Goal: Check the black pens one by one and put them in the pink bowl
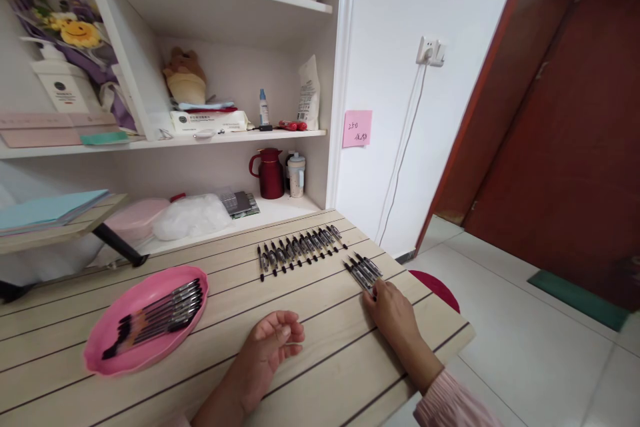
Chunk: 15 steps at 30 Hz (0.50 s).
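Observation:
My right hand (393,313) is at the near end of a small group of black-and-clear pens (359,271) by the table's right side. Its fingers are closed at one pen's end, and the fingertips are partly hidden. Palm turned up and sideways, my left hand (273,341) rests over the table with fingers loosely curled, apart and holding nothing. Farther back lies a row of several pens with separate small black parts (300,250), side by side. On the left, a pink scalloped tray (100,340) holds a bundle of several more pens (160,313).
The slatted wooden table (320,380) meets a white shelf unit (210,0) behind. A red jug (271,173) and a pale cup (297,175) stand on its lowest shelf. A small raised stand (65,230) with papers is at the left. A red round stool (435,288) shows beyond the right edge.

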Each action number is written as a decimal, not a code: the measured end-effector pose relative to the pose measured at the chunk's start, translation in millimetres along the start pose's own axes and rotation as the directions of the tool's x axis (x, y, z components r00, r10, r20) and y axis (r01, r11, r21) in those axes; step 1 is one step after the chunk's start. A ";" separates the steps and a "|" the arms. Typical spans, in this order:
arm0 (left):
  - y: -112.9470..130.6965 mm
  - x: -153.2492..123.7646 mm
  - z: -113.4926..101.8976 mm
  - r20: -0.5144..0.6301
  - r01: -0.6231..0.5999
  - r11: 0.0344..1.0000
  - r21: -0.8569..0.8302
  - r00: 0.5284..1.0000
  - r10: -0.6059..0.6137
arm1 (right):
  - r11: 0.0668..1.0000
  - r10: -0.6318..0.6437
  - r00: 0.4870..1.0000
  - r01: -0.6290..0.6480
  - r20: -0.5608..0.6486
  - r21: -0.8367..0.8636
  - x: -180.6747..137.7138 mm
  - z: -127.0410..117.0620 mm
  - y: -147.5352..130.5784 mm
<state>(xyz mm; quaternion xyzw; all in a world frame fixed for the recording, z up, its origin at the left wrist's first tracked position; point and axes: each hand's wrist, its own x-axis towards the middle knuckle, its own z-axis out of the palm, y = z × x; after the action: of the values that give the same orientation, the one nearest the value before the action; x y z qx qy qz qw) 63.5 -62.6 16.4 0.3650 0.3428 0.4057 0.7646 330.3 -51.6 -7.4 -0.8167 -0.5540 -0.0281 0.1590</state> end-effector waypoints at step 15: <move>6.2 -4.2 5.3 -0.010 -0.108 0.957 0.269 0.993 0.115 | 0.978 -0.177 0.984 0.178 -0.018 0.112 -40.2 -14.3 -19.5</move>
<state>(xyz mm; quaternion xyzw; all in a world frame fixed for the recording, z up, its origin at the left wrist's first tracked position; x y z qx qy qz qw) 63.7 -65.2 25.2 0.4786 0.3829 0.4026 0.6798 298.9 -85.2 1.8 -0.7534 -0.6249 -0.0141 0.2043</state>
